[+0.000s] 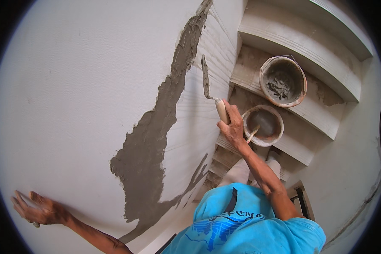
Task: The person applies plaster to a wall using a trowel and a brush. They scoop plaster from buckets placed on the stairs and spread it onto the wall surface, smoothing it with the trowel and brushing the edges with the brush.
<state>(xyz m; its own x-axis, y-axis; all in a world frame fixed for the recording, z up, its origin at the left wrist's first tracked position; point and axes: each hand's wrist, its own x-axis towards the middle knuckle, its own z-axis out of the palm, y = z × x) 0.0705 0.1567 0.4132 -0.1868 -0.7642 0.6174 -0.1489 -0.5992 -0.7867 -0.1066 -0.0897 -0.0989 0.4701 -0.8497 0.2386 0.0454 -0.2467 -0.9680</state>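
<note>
My right hand (235,127) is closed round the pale handle of a trowel (205,78). Grey mortar coats its narrow blade, which points up and away from me, seen nearly edge-on beside the wall. Across the white wall (80,93) runs a long, rough-edged patch of wet grey mortar (146,146), wide at the lower left and narrowing toward the top. At the far left my left hand (40,208) rests against the wall with fingers stretched out, holding nothing. Something small and greyish shows at one finger, perhaps a ring.
Stairs (300,42) climb toward the upper right. On the steps stand a bucket (283,81) with grey mortar inside and, nearer me, a bucket (263,125) of murky water with a wooden-handled tool (253,133) leaning in it. Another wall (347,178) bounds the right side.
</note>
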